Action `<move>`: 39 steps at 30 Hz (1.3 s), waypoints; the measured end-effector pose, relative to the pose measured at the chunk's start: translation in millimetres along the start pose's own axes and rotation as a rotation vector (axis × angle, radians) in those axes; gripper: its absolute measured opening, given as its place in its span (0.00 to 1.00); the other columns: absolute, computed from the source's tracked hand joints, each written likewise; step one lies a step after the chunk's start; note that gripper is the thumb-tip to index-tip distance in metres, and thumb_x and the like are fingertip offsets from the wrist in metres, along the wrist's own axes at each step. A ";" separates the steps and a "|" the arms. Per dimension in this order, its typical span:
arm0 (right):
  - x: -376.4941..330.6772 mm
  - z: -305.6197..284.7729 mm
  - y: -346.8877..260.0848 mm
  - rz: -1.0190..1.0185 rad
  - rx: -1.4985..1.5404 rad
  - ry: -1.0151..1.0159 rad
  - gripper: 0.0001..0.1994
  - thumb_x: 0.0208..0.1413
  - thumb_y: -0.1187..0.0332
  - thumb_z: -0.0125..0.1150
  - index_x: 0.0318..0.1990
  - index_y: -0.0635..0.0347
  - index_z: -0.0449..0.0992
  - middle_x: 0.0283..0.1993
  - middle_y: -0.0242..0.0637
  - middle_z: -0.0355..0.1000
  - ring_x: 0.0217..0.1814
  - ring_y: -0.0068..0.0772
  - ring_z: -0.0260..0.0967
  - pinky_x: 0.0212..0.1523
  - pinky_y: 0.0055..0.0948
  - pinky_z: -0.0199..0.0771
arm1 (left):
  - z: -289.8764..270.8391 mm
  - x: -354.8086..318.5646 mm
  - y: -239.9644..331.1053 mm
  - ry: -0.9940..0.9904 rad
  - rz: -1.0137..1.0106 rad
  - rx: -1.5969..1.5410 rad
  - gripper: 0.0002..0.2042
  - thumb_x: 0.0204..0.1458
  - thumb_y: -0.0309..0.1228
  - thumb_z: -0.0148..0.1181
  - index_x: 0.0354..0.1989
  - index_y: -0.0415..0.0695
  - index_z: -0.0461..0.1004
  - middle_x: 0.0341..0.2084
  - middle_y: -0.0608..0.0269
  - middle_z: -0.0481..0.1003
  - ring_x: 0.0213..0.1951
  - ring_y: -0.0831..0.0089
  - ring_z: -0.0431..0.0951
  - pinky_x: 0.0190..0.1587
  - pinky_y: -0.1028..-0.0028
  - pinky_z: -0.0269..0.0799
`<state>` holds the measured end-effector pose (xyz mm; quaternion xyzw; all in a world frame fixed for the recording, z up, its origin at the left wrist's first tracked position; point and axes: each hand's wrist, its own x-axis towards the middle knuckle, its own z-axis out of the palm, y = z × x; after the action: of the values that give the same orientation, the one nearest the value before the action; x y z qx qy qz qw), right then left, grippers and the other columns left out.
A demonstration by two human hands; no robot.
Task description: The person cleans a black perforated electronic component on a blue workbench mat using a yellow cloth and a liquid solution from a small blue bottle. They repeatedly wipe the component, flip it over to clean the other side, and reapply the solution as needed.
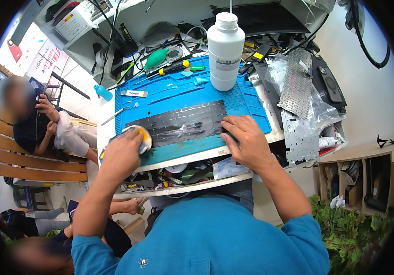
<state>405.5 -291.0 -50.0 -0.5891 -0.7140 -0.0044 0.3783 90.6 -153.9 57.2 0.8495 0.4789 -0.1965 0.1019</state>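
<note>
Black panel: the dark, flat keyboard-looking sheet (178, 126) lies on the front part of the blue mat (254, 110), between the two hands. Rows of key-shaped outlines show on it, plus a shiny patch around the middle.
Left hand: the left hand (124, 149) has its fingers curled over a roundish white and yellow pad (146, 136), right at the panel's left end. Can't really make out what the pad is made of.
Right hand: this right hand (247, 142) is palm down at the panel's right end, fingers loosely together and thumb apart, not gripping anything as far as I can see.
Behind the panel: a big white bottle (226, 57) stands upright on the mat, with a yellow and black screwdriver (174, 68) and a green bulb blower (156, 58) further left.
Left edge: a small light-blue bottle (102, 93) lies tilted, and a slim silver tool (114, 116) sits just nearer the person.
Right side: a perforated metal plate (295, 87) leans over clear plastic (323, 114), beside a black case-like thing (330, 85).
Counter: all that's on a white counter (197, 158), with a pretty messy drawer (183, 177) under the front edge.
Further out: somebody (27, 119) sits on a slatted wooden seat (39, 170) to the left; a wooden cabinet (355, 183) and leafy greenery (350, 238) are off to the right.
</note>
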 end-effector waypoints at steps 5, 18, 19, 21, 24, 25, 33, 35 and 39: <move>-7.5 -5.1 2.9 -0.024 -0.026 -0.046 0.12 0.61 0.70 0.74 0.49 0.68 0.87 0.55 0.44 0.84 0.61 0.47 0.79 0.68 0.50 0.72 | 62.0 39.1 85.5 0.707 0.588 -0.154 0.36 0.48 0.11 0.58 0.72 0.36 0.74 0.75 0.45 0.72 0.78 0.49 0.69 0.80 0.55 0.65; -24.4 -2.8 10.6 -0.001 0.042 0.038 0.14 0.61 0.68 0.76 0.50 0.69 0.87 0.56 0.48 0.85 0.65 0.51 0.79 0.72 0.53 0.73 | 39.6 -1.5 -17.5 0.363 0.109 -0.054 0.30 0.51 0.16 0.58 0.67 0.34 0.78 0.70 0.39 0.76 0.69 0.44 0.78 0.72 0.55 0.75; -25.8 -0.5 12.1 0.011 0.085 0.049 0.14 0.61 0.69 0.76 0.50 0.69 0.87 0.56 0.49 0.85 0.65 0.52 0.79 0.72 0.53 0.74 | 39.5 7.1 4.2 0.502 0.157 -0.112 0.30 0.51 0.15 0.58 0.66 0.34 0.78 0.69 0.38 0.76 0.69 0.43 0.78 0.72 0.55 0.75; -24.8 0.3 12.2 -0.013 0.091 0.068 0.12 0.61 0.72 0.74 0.48 0.71 0.86 0.54 0.50 0.83 0.62 0.54 0.79 0.68 0.49 0.78 | 39.1 27.0 62.4 0.691 0.298 -0.247 0.30 0.49 0.13 0.57 0.65 0.35 0.79 0.68 0.39 0.77 0.70 0.44 0.77 0.74 0.54 0.74; -21.4 0.0 8.9 -0.020 0.108 0.066 0.10 0.61 0.74 0.72 0.46 0.73 0.83 0.50 0.49 0.80 0.57 0.54 0.79 0.63 0.46 0.79 | 64.7 61.7 132.1 0.654 0.637 -0.172 0.37 0.47 0.11 0.60 0.72 0.43 0.76 0.75 0.52 0.73 0.78 0.50 0.68 0.77 0.57 0.69; -21.7 -0.2 9.1 -0.051 0.070 0.084 0.10 0.61 0.74 0.72 0.46 0.72 0.83 0.50 0.49 0.79 0.56 0.54 0.78 0.62 0.46 0.79 | 72.9 67.6 144.6 0.590 0.652 -0.150 0.36 0.51 0.14 0.60 0.73 0.41 0.76 0.76 0.52 0.72 0.79 0.49 0.68 0.78 0.58 0.67; -24.2 -4.3 10.1 -0.077 0.012 0.070 0.09 0.61 0.75 0.71 0.45 0.72 0.83 0.50 0.50 0.79 0.57 0.53 0.77 0.63 0.47 0.79 | 32.0 46.9 78.0 0.246 0.306 -0.052 0.36 0.51 0.15 0.60 0.74 0.42 0.75 0.77 0.51 0.71 0.78 0.55 0.70 0.78 0.60 0.69; -23.3 -2.3 9.9 -0.078 0.028 0.074 0.09 0.60 0.76 0.70 0.45 0.72 0.83 0.50 0.50 0.79 0.57 0.53 0.78 0.63 0.47 0.79 | 45.6 52.5 109.2 0.536 0.399 -0.213 0.36 0.50 0.14 0.58 0.74 0.40 0.73 0.77 0.49 0.70 0.78 0.55 0.69 0.78 0.60 0.68; -21.9 -1.9 11.2 -0.082 0.050 0.080 0.09 0.59 0.75 0.70 0.45 0.72 0.83 0.49 0.51 0.79 0.58 0.54 0.78 0.65 0.48 0.79 | 81.3 62.0 136.3 0.594 0.620 -0.102 0.39 0.48 0.13 0.59 0.75 0.36 0.71 0.78 0.46 0.68 0.81 0.47 0.63 0.82 0.55 0.61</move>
<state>416.4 -306.8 -65.5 -0.5490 -0.7217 -0.0259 0.4208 216.5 -206.2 -45.0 0.9667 0.2187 0.1205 0.0555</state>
